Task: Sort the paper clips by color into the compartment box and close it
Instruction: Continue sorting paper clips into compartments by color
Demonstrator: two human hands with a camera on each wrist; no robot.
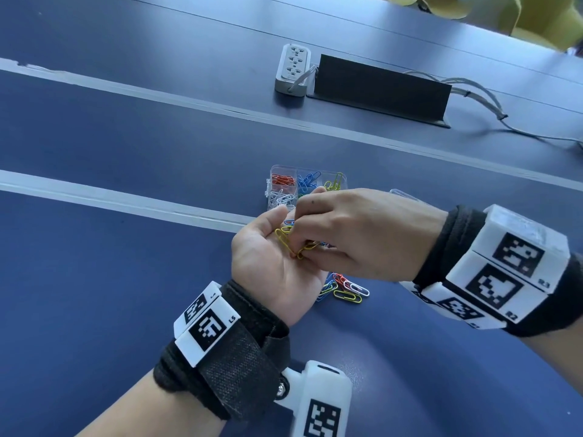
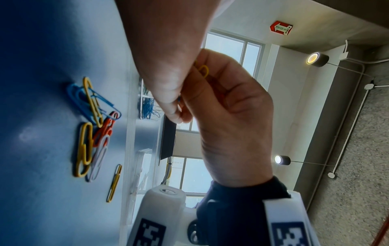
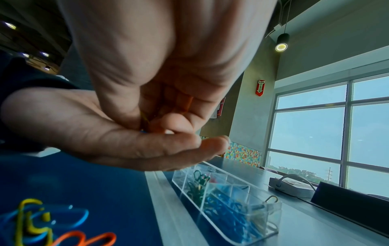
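Observation:
My left hand [image 1: 273,257] lies palm up above the table, with a few yellow and blue paper clips [image 1: 284,235] resting in its palm. My right hand [image 1: 315,244] reaches in from the right, and its thumb and fingers pinch a yellow clip [image 2: 203,70] in that palm. Just behind the hands stands the clear compartment box [image 1: 346,179], open. Red, blue and yellow-green clips fill its far row and white ones lie at its near left. A loose pile of mixed clips [image 1: 345,288] lies on the blue table under my right hand. My left fingertips are hidden.
The box's clear lid [image 1: 399,193] shows behind my right hand. A white power strip [image 1: 293,67], a raised black cable flap [image 1: 381,86] and grey cables [image 1: 492,102] sit at the back. Pale strips [image 1: 126,200] cross the table.

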